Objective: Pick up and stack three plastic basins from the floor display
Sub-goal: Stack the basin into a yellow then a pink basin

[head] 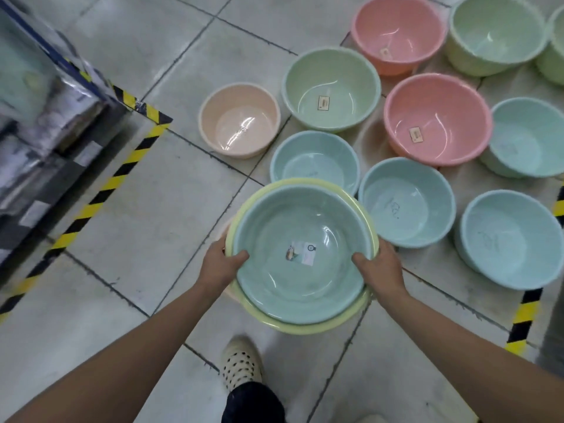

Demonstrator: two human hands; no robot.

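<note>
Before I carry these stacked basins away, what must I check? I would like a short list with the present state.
1. Left hand grips the teal basin rim, thumb inside: ok.
2. Right hand grips the opposite rim: ok.
3. Teal basin nested inside yellow basin: ok.
4. Three basins stacked: cannot tell; only two show clearly.
5. Floor ahead free: not ok; small blue basin lies just beyond the stack.

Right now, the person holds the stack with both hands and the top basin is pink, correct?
Not quite: the head view shows the top basin is pale blue-green, not pink, nested in a yellow basin. The left hand and right hand do both hold the stack.
</note>
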